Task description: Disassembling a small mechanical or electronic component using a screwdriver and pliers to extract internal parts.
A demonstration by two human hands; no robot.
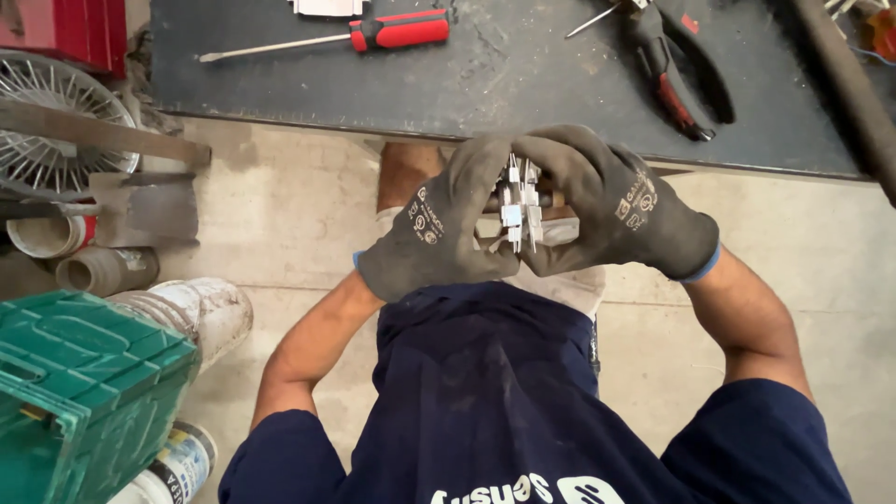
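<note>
Both my hands wear dark grey work gloves and meet in front of my chest, below the edge of a dark workbench (523, 84). Between them is a small metal part (519, 207) made of thin silvery plates on a short rod. My left hand (439, 229) grips its left side with curled fingers. My right hand (616, 210) closes over its right side, thumb against the plates. Much of the part is hidden by the gloves.
On the workbench lie a red-handled screwdriver (373, 35) and black-and-red pliers (677, 70). At left stand a green plastic crate (84, 383), a wire fan guard (56, 121), paint tins (201, 313) and a red box (75, 28). Concrete floor lies below.
</note>
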